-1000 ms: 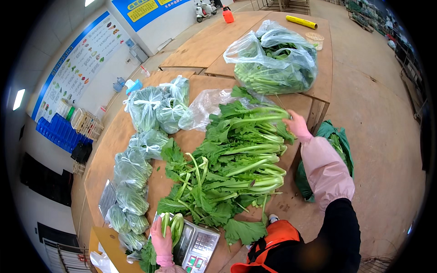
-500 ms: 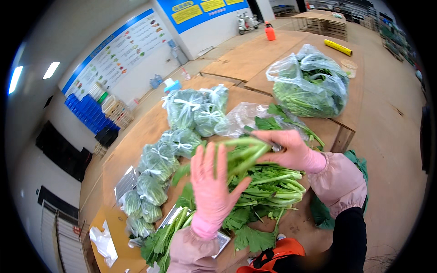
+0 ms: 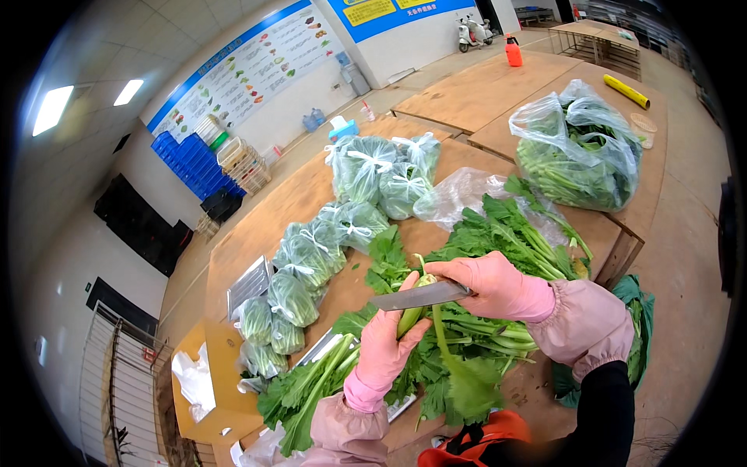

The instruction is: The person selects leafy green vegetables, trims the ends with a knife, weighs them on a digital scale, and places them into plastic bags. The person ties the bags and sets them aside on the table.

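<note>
My left hand, in a pink glove, is wrapped round the stalk of a leafy green, its leaves spreading up beyond the fingers. My right hand, gloved alike, grips a knife by the handle. The blade lies across the held stalk near its cut base, between the two hands. A loose leaf hangs down from that base. Beneath both hands lies a heap of leafy greens with pale stalks. More stalks and leaves rest at the left, over a scale partly hidden by them.
Tied clear bags of greens line the table's left side. A big open bag of greens stands at the far right, near a yellow roll. A cardboard box with white plastic sits at the near left; a green sack is beside my right sleeve.
My left hand, spread open before, has closed round the stalk. The greens in the right hand are now held by the left, with the knife blade across them. The view has turned left.
</note>
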A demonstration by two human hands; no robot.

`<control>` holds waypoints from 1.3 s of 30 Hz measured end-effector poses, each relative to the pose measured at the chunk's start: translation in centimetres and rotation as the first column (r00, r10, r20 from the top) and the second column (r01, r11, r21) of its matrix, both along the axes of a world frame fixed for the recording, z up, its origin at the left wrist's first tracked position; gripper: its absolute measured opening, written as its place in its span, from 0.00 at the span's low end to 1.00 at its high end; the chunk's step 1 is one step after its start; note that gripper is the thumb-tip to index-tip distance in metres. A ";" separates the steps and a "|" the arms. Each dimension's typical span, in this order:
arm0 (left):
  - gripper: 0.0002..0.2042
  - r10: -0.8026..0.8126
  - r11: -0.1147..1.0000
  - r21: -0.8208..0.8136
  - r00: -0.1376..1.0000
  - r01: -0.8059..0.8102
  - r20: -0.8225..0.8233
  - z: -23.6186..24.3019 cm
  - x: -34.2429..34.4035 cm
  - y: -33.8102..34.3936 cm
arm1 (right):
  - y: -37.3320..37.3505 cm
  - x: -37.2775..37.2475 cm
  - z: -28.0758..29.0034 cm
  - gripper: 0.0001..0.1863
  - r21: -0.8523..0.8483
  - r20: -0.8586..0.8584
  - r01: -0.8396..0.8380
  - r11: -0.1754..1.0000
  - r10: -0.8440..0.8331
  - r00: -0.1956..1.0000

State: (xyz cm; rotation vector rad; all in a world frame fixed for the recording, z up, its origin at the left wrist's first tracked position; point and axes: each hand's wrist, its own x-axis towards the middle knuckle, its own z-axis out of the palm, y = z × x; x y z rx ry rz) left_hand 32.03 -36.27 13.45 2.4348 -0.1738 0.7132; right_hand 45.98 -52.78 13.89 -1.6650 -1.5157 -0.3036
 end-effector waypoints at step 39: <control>0.33 0.362 0.929 0.321 0.634 -0.184 -0.684 -17.5 -9.5 28.4 | -7.0 9.0 -18.5 0.10 -0.433 -0.602 0.387 0.814 -0.581 0.548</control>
